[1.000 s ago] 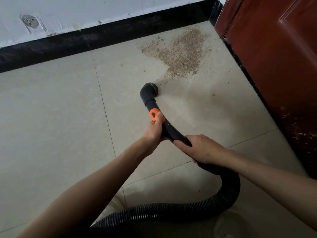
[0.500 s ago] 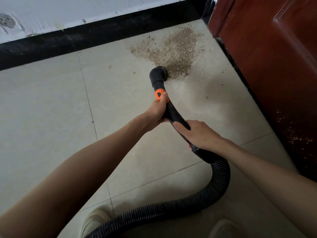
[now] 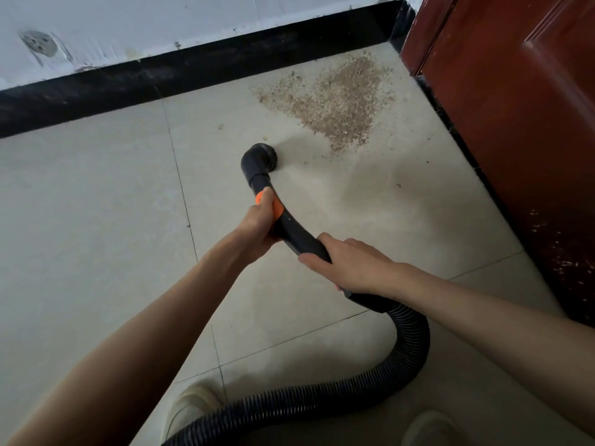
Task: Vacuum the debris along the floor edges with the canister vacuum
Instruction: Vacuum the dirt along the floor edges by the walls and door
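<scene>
Two hands hold the vacuum's curved black handle tube (image 3: 299, 238), both forearms reaching forward and down from the near edge of the floor. I see my left hand (image 3: 257, 225) wrapped around the tube at its orange collar (image 3: 276, 207), fingers curled beneath and thumb lying along the top. My right hand (image 3: 351, 265) grips lower down, fingers folded over the tube just above where the ribbed hose (image 3: 413, 342) joins; that hose loops back toward me between two pale shoes (image 3: 193, 403). The round brush nozzle (image 3: 259, 159) sits on the pale tiled floor (image 3: 90, 204), ahead of my left fingers and apart from them. The debris (image 3: 341, 101) lies beyond the nozzle, spread into the far right corner, where the black skirting (image 3: 161, 78) meets the red-brown door (image 3: 521, 123). A few stray specks sit near the nozzle. Open tile stretches wide toward the left edge; the door crowds the right.
</scene>
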